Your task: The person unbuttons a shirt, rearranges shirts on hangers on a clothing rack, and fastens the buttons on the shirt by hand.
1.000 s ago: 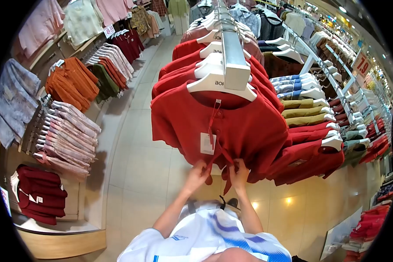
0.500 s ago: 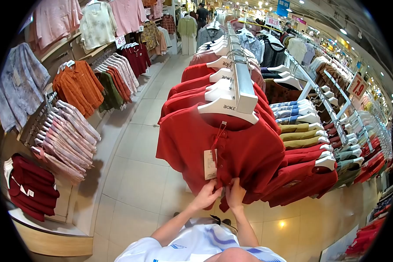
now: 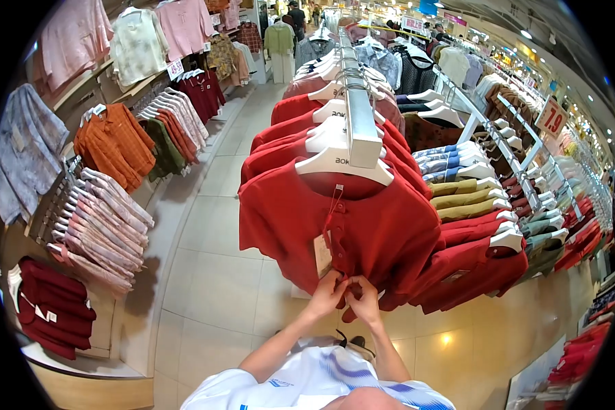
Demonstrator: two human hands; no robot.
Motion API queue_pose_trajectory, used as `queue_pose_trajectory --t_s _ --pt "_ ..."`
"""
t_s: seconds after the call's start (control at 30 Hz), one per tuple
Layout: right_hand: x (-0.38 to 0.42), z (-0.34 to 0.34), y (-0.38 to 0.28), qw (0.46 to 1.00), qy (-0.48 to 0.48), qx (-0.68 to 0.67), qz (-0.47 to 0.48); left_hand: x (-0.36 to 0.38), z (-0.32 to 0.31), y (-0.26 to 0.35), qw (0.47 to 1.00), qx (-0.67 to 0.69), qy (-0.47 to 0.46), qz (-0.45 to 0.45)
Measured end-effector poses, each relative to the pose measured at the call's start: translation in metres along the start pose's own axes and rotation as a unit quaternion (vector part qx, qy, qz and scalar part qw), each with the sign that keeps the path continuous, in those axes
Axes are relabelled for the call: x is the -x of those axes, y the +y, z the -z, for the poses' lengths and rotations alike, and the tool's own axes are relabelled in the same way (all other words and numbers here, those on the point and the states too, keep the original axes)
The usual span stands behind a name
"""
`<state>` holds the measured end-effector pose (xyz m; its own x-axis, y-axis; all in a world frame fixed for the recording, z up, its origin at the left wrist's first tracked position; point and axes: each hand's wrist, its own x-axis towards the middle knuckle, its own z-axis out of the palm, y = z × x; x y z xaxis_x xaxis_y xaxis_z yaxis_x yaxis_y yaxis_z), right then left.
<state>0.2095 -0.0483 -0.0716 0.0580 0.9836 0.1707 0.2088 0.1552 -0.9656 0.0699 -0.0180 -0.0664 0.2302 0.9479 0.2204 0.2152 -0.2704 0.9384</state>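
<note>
A red buttoned shirt [image 3: 383,222] hangs at the front of a rack on a white hanger [image 3: 311,164]. My left hand [image 3: 326,292] pinches the shirt's front edge near the bottom of the button placket, just below a paper price tag [image 3: 322,254]. Close beside it, my right hand [image 3: 363,298] has its fingers closed on the same front opening. The fingertips of both hands nearly meet there, and the cloth between them is mostly hidden. Buttons higher up the placket look fastened.
More red shirts hang behind on the metal rail [image 3: 363,140]. On the right stands another rack with folded-looking red shirts [image 3: 482,270] and a price sign [image 3: 551,117]. Along the left wall are patterned pink shirts [image 3: 99,229] and an orange shirt [image 3: 115,147]. A person [image 3: 296,19] stands far back.
My hands have come closer together at the shirt's front edges and sit slightly higher. The view has shifted a little, and the tag now hangs more tilted.
</note>
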Motion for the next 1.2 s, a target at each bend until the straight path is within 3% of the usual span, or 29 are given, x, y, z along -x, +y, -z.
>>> queue_pose_trajectory --t_s 0.1,0.17,0.3,0.53,0.6,0.8,0.87,1.0,1.07,1.2 --pt "0.002 0.001 0.003 0.995 -0.035 -0.088 -0.014 -0.002 0.005 -0.01 1.0 0.0 -0.027 -0.005" --pt "0.001 0.004 -0.001 0.994 -0.044 -0.101 -0.024 -0.002 0.012 -0.004 0.997 0.025 -0.052 0.042" --pt "0.0 0.001 -0.001 0.988 -0.039 -0.14 -0.051 0.0 0.015 -0.001 0.994 0.06 -0.073 0.054" --pt "-0.004 0.005 -0.011 0.979 -0.035 -0.181 -0.088 0.0 0.02 0.003 0.991 0.104 -0.044 0.07" --pt "-0.006 0.008 -0.012 0.943 -0.049 -0.299 -0.137 -0.004 0.023 0.003 0.987 0.127 -0.047 0.084" --pt "-0.01 0.013 -0.007 0.97 0.012 -0.215 -0.115 -0.006 0.036 -0.001 0.987 0.138 0.064 0.046" --pt "-0.012 0.012 -0.011 0.975 0.027 -0.169 -0.144 -0.006 0.038 0.009 0.989 0.132 0.045 0.059" --pt "-0.011 -0.007 -0.025 0.97 0.067 -0.201 -0.118 -0.001 0.033 0.012 0.98 0.184 0.025 0.065" --pt "-0.011 -0.015 -0.027 0.989 0.084 -0.114 -0.04 0.0 0.032 0.018 0.968 0.233 0.012 0.097" --pt "-0.01 -0.019 -0.022 0.989 0.056 -0.126 -0.055 0.0 0.033 0.011 0.965 0.233 0.007 0.119"
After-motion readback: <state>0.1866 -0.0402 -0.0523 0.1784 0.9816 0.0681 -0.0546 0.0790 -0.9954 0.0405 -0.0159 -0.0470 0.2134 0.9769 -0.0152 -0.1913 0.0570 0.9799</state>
